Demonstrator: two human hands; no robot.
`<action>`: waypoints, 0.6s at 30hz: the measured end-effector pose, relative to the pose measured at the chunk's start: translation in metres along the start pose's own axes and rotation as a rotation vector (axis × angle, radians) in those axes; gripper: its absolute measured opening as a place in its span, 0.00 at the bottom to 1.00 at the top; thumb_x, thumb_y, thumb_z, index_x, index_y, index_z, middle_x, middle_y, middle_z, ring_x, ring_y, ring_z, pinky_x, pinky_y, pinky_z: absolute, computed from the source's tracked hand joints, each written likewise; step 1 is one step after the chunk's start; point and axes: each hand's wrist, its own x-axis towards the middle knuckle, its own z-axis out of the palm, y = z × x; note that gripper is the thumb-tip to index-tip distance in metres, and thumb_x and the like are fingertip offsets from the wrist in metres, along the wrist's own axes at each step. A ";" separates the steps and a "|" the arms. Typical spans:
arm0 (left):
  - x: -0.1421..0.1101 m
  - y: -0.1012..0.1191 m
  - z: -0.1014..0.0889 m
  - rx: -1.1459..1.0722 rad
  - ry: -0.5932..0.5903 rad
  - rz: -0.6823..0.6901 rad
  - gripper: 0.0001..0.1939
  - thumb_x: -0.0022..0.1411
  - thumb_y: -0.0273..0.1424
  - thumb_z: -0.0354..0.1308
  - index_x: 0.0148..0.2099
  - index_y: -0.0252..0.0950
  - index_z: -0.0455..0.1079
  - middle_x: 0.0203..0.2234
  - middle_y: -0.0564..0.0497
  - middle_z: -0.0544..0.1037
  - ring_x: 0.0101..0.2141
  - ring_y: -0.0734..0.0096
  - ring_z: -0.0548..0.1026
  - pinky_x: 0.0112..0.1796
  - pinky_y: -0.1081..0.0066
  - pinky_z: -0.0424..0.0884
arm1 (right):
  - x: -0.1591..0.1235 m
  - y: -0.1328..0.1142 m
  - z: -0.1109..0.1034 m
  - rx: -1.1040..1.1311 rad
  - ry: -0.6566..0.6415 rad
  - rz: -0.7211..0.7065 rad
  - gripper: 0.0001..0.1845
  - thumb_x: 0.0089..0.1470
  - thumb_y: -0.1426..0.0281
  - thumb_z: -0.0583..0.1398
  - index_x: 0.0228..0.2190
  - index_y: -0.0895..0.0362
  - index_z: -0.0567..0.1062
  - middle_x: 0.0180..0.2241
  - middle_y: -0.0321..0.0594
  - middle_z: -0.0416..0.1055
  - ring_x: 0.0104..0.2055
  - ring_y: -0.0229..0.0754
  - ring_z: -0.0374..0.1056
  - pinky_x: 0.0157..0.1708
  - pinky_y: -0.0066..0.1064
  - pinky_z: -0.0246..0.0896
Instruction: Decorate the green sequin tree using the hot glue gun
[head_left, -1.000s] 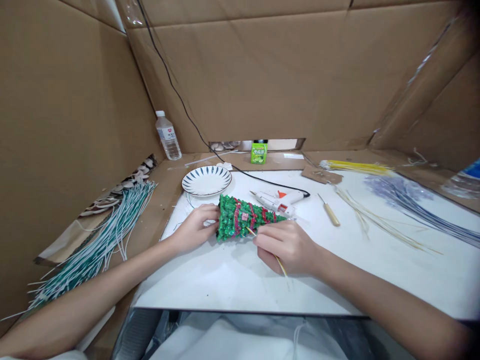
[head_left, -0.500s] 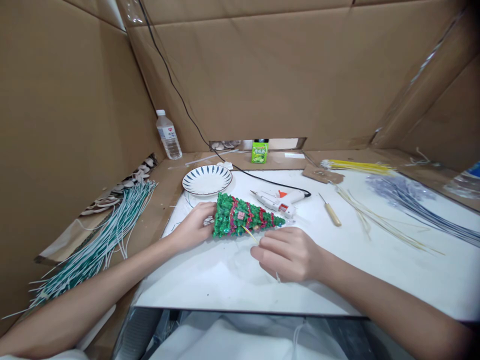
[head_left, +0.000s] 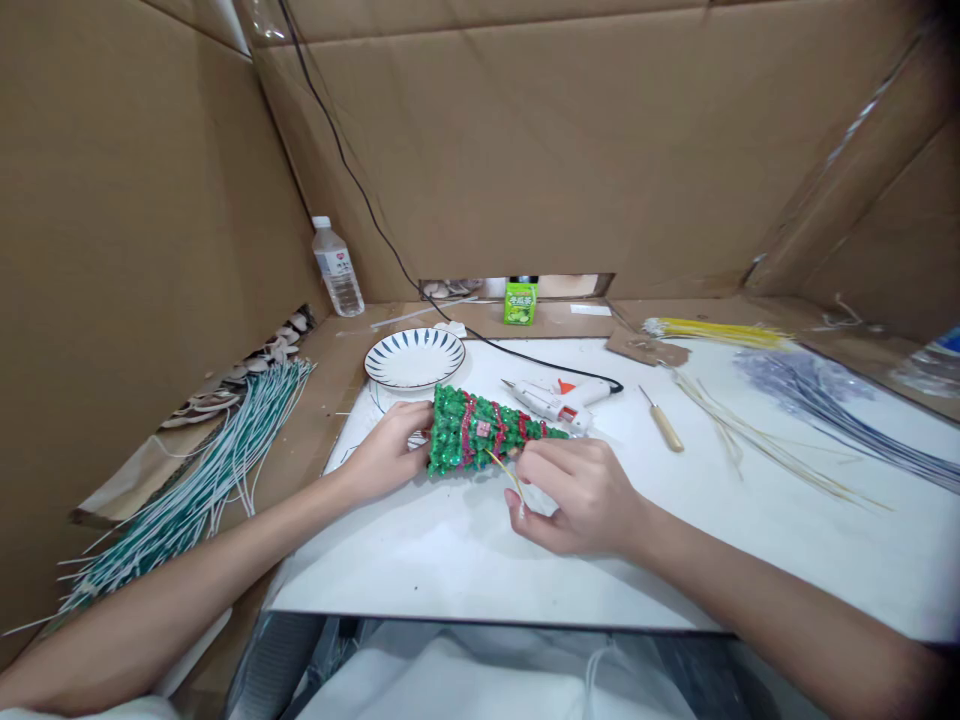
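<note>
A green sequinned cone-shaped Christmas tree [head_left: 480,436] with red bands lies on its side on the white board [head_left: 465,550]. My left hand [head_left: 386,450] grips its wide base, fingers curled round it. My right hand [head_left: 581,495] sits at the tree's tip side, fingers pinched on a thin yellow strand [head_left: 508,476] that runs from the tree's surface to my fingertips.
A white glue gun [head_left: 551,403] with a black cord lies just behind the tree. A striped plate [head_left: 414,357], water bottle [head_left: 337,268], green carton [head_left: 520,302], wooden-handled awl [head_left: 661,425], yellow and blue strand bundles [head_left: 787,420] and green-white wires [head_left: 202,480] lie around. Cardboard walls enclose the bench.
My right hand rose from the board and closed back on the yellow strand near the tree. The tree shifted slightly under my left hand.
</note>
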 end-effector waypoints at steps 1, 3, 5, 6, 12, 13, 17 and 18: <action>0.000 0.000 0.000 0.003 0.003 -0.004 0.06 0.53 0.21 0.52 0.32 0.34 0.68 0.29 0.50 0.73 0.36 0.66 0.70 0.44 0.66 0.62 | 0.000 -0.001 -0.001 -0.023 0.020 -0.016 0.08 0.48 0.72 0.54 0.20 0.58 0.63 0.18 0.32 0.58 0.20 0.31 0.51 0.19 0.27 0.45; 0.000 0.001 0.000 0.002 0.006 -0.002 0.05 0.53 0.22 0.52 0.32 0.35 0.67 0.29 0.50 0.73 0.35 0.66 0.71 0.43 0.66 0.63 | 0.001 -0.001 -0.002 -0.066 0.040 -0.058 0.10 0.48 0.74 0.54 0.17 0.58 0.62 0.17 0.32 0.56 0.20 0.31 0.49 0.19 0.26 0.45; 0.000 0.001 0.000 0.005 0.008 0.007 0.05 0.54 0.23 0.53 0.32 0.35 0.68 0.30 0.50 0.74 0.36 0.66 0.71 0.43 0.66 0.63 | 0.003 -0.002 -0.003 -0.105 0.041 -0.081 0.11 0.48 0.75 0.55 0.17 0.58 0.62 0.16 0.32 0.57 0.21 0.31 0.50 0.20 0.26 0.46; 0.000 0.001 0.000 0.009 0.009 0.009 0.04 0.54 0.23 0.53 0.32 0.35 0.68 0.30 0.50 0.74 0.36 0.66 0.71 0.43 0.66 0.63 | 0.003 -0.002 -0.004 -0.122 0.040 -0.088 0.11 0.48 0.75 0.55 0.17 0.58 0.63 0.16 0.32 0.57 0.21 0.32 0.50 0.20 0.26 0.46; 0.000 -0.002 0.000 0.063 0.019 0.020 0.04 0.53 0.22 0.53 0.30 0.35 0.67 0.29 0.50 0.74 0.35 0.67 0.71 0.42 0.66 0.62 | 0.003 -0.002 -0.003 -0.127 0.029 -0.097 0.12 0.48 0.75 0.55 0.16 0.58 0.62 0.16 0.32 0.56 0.20 0.32 0.49 0.20 0.26 0.47; -0.001 -0.002 0.000 0.072 0.019 0.031 0.05 0.53 0.22 0.53 0.29 0.35 0.67 0.29 0.50 0.73 0.35 0.67 0.71 0.42 0.66 0.62 | 0.003 -0.002 -0.003 -0.119 0.026 -0.097 0.12 0.48 0.75 0.55 0.16 0.58 0.62 0.17 0.32 0.57 0.20 0.32 0.49 0.20 0.26 0.47; -0.002 -0.003 0.001 0.086 0.022 0.091 0.07 0.53 0.19 0.51 0.28 0.35 0.67 0.28 0.51 0.73 0.34 0.68 0.70 0.41 0.67 0.61 | 0.002 -0.001 -0.001 -0.007 0.050 -0.035 0.09 0.45 0.76 0.56 0.17 0.58 0.62 0.17 0.32 0.56 0.20 0.31 0.48 0.19 0.27 0.44; -0.002 -0.003 0.001 0.084 0.024 0.096 0.07 0.53 0.19 0.51 0.28 0.35 0.67 0.28 0.51 0.73 0.34 0.69 0.70 0.41 0.67 0.61 | 0.002 -0.001 -0.002 0.061 0.060 0.005 0.08 0.44 0.75 0.56 0.18 0.58 0.62 0.17 0.31 0.55 0.20 0.30 0.48 0.19 0.26 0.43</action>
